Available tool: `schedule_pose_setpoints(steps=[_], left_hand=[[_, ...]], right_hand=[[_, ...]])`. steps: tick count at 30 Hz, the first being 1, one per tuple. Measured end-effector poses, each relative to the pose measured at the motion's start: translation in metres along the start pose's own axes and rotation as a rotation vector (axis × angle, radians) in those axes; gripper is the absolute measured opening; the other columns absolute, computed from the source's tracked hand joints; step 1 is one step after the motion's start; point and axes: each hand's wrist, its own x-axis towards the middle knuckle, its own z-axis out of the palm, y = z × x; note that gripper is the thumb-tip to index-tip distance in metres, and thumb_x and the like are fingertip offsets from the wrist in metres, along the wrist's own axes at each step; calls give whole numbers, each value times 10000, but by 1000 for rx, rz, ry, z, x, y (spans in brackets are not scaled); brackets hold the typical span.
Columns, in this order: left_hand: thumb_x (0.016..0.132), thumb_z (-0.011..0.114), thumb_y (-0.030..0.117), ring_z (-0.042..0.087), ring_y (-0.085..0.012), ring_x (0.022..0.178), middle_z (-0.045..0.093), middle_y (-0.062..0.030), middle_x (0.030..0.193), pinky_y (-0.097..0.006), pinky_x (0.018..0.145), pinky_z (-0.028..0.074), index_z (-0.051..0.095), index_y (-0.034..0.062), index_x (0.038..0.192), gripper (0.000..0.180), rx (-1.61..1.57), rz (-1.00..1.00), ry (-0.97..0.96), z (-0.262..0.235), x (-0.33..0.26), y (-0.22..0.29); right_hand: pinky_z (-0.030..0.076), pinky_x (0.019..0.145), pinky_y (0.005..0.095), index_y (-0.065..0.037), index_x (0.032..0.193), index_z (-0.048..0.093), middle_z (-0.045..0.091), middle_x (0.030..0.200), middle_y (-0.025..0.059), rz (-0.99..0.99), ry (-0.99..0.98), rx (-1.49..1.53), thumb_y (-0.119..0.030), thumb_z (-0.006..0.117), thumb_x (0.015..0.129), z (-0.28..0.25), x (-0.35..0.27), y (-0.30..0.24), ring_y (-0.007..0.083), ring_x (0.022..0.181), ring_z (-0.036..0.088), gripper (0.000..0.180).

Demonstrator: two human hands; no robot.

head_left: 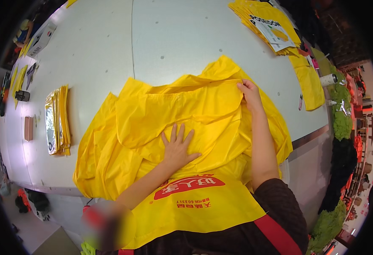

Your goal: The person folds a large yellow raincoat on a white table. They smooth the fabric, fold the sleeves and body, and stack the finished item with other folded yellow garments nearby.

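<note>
A shiny yellow raincoat-like garment (144,121) lies bunched and creased across the near part of the table. My left hand (179,146) rests flat on it near the middle, fingers spread, with nothing held. Farther right and higher up, my right hand (250,94) pinches the edge of the garment's upper layer between thumb and fingers. A rounded, flap-like panel spreads out to the left of that grip. Below my left hand, the yellow apron (195,216) on my body, with red print, meets the garment's near folds.
Folded yellow packs (58,121) stand in a stack on the left, beside a small brown box (28,128). Yellow bags (260,17) are piled at the far right, near a yellow pouch (311,89) and a thread cone (328,80). Green fabric (342,114) hangs past the table's right edge.
</note>
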Motion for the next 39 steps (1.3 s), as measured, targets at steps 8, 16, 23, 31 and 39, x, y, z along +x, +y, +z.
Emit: schedule_pose_setpoints(steps=[8,16,23,31,39], left_hand=[[682,686,461,316,-370,1253,419,-206,1291,-603,969,233,514,100,1215,666,-43,-7,30,-17,1,0],[796,629,273,583,-285,801,616,-133,865,-375,689,460,603,17,930,290,-8,-572,626,-119,8,-133],[872,568,217,555,-85,657,600,-18,788,-221,564,450,567,-8,916,229,-1462,-849,393,-108,13,-204],[783,658,61,474,-30,628,561,16,759,-169,549,392,586,4,855,116,-1080,-535,851,-111,15,-169],[780,668,89,492,-36,637,552,28,764,-182,554,418,564,41,881,152,-1099,-784,590,-117,-1,-178]], right_hand=[[431,796,212,-27,1079,571,584,952,-1,-103,-189,230,-57,582,836,9,-18,-18,74,860,531,245],[416,862,266,-5,1141,531,582,1020,57,-144,146,-408,-79,585,816,-6,3,-11,158,962,534,339],[353,961,434,-34,1191,501,506,1197,174,-943,-335,-780,-238,640,775,194,-92,-23,327,1132,455,483],[215,1018,523,-103,1244,486,408,1321,124,-928,-572,-1183,-389,607,778,203,-127,30,300,1252,330,560],[288,919,442,-80,940,587,543,1099,75,-882,-442,-956,-224,618,786,213,-115,39,253,1105,453,213]])
